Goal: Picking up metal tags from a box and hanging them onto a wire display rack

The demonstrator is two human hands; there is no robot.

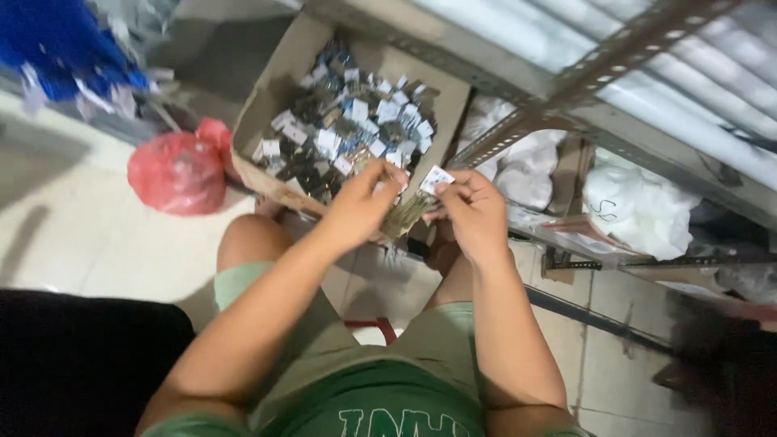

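We hold a bunch of small flat brown pieces [405,214] tight in our left hand [360,206], just over the brown cardboard box [271,101]. Our right hand [473,210] pinches a little white tag [435,178]. We should keep the bunch steady.

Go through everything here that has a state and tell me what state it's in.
Cardboard box: open, full of small tagged parts.
Red bag: closed, on the floor.
White bags: bulging, on the lower shelf.
Left hand: shut on a bundle.
Right hand: pinching a white tag.
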